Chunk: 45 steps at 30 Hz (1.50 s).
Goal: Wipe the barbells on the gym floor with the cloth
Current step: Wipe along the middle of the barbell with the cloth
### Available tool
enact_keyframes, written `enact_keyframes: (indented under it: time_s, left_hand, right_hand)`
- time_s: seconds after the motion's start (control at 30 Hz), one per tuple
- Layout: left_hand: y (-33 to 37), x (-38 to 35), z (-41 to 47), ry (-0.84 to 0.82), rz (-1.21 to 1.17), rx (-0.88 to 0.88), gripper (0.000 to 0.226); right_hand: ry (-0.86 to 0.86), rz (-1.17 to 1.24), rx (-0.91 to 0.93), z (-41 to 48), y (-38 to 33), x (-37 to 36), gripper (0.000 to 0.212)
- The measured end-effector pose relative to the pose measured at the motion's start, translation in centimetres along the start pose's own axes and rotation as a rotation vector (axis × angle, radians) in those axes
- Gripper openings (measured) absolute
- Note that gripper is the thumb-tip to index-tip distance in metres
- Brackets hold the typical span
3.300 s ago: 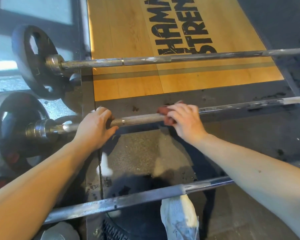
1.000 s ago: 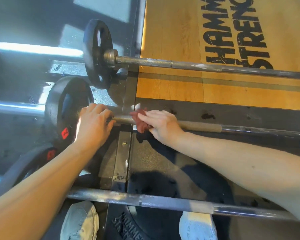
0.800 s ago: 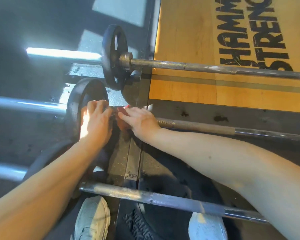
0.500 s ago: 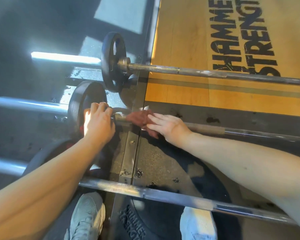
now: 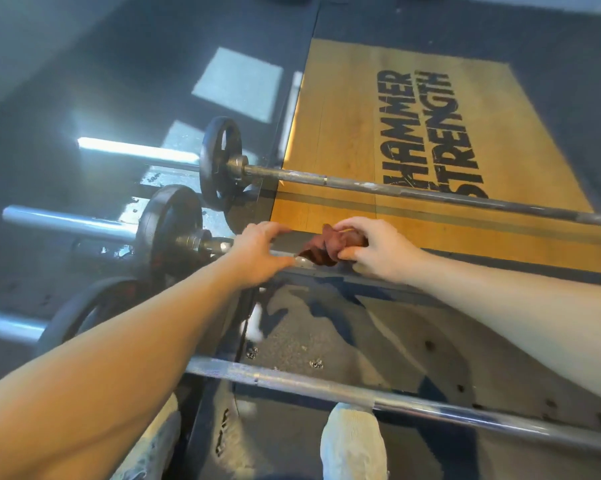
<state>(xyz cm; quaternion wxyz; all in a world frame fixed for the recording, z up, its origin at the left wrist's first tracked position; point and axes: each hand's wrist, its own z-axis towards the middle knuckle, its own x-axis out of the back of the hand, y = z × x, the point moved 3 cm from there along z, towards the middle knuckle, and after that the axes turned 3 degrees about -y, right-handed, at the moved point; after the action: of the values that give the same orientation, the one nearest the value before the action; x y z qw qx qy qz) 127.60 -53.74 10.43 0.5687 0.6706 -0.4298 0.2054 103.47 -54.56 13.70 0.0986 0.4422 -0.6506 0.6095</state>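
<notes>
Our left grip point(image 5: 257, 254) and right grip point(image 5: 378, 249) have slid right along the middle bar point(image 5: 302, 261), away from its black plate point(image 5: 167, 230). We curl the left one round the bar. The right one pinches the red cloth point(image 5: 326, 247), bunched on the bar.
</notes>
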Motion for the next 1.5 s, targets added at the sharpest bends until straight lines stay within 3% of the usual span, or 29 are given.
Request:
enact_keyframes:
  time_s: [0.07, 0.1, 0.17, 0.27, 0.5, 0.6, 0.7, 0.8, 0.97, 1.2, 1.3, 1.43, 1.5]
  left_hand:
    - [3.4, 0.7, -0.7, -0.031, -0.254, -0.066, 0.081]
    - [4.9, 1.4, -1.1, -0.034, -0.351, -0.087, 0.077]
    - [7.4, 3.1, -1.9, 0.026, -0.454, -0.12, 0.05]
    - [9.6, 5.9, -3.3, 0.124, -0.404, -0.11, 0.024]
    - [13.3, 12.6, -8.9, 0.045, 0.06, -0.119, 0.023]
    - [13.1, 12.7, -10.6, 0.129, 0.048, -0.093, 0.021]
    - [11.6, 11.3, -11.8, 0.288, -0.159, -0.039, 0.026]
    - [11.1, 10.1, -12.4, 0.294, -0.287, 0.012, 0.017]
    - [10.6, 9.6, -12.1, 0.251, -0.221, 0.081, 0.008]
    - [9.2, 9.6, -12.7, 0.167, 0.116, -0.008, 0.013]
    - [8.8, 9.6, -13.1, 0.094, -0.002, 0.008, 0.015]
    - [9.0, 10.0, -14.0, 0.042, -0.327, 0.04, 0.042]
    - [9.1, 10.1, -14.1, 0.078, -0.37, -0.005, 0.048]
  right_hand:
    - [0.013, 0.113, -0.028, -0.7, -2.8, 1.8, 0.031]
    - [0.032, 0.115, -0.025, -0.9, -4.1, 2.6, 0.026]
    - [0.08, 0.127, -0.011, -1.3, -6.3, 3.8, 0.021]
    - [0.151, 0.248, -0.054, -2.4, -8.5, 5.2, 0.031]
    - [0.249, 0.502, -0.166, -6.0, -12.2, 6.7, 0.04]
    - [0.212, 0.734, -0.198, -7.0, -12.9, 5.0, 0.033]
    - [0.121, 0.885, -0.199, -7.5, -13.4, 3.9, 0.035]
    - [0.096, 0.852, -0.173, -8.1, -13.5, 3.9, 0.021]
    - [0.146, 0.763, -0.18, -8.7, -13.7, 3.3, 0.023]
    - [0.26, 0.507, -0.129, -8.5, -13.5, 3.3, 0.015]
    - [0.235, 0.539, -0.09, -8.3, -13.9, 3.0, 0.016]
    - [0.165, 0.572, -0.065, -7.5, -14.6, 2.2, 0.013]
    - [0.147, 0.55, -0.051, -7.3, -14.9, 1.6, 0.013]
